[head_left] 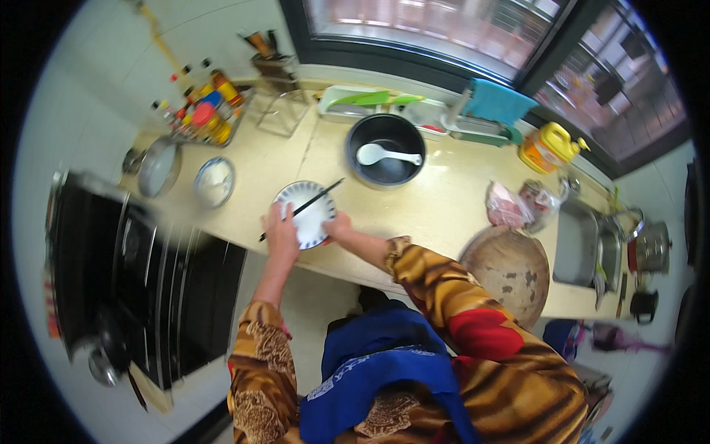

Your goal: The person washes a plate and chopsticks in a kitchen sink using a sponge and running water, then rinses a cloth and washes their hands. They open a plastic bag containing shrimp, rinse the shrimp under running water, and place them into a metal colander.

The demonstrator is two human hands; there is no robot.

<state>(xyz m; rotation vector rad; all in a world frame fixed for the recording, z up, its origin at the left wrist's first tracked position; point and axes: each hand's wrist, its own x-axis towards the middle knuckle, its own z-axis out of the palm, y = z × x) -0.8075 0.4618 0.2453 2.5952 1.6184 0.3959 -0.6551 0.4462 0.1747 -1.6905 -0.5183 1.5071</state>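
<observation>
A white plate or shallow bowl [312,217] with a blue-patterned rim is held between my two hands at the counter's front edge. My left hand [282,232] grips its left rim, thumb over the edge. Dark chopsticks [317,197] slant across the dish and pass under my left hand; whether they are one or a pair, I cannot tell. On the lower right rim, my right hand [338,226] has its fingers closed on the dish. Behind it stands a black inner pot [388,175] with a white rice paddle [388,155] inside.
A patterned bowl of white contents [215,182] and a metal basin [161,166] stand left, near condiment bottles [208,125] and a knife block [277,75]. To the right are a round wooden board [507,272], bagged meat [506,205], a yellow jug [549,149] and a sink [576,244].
</observation>
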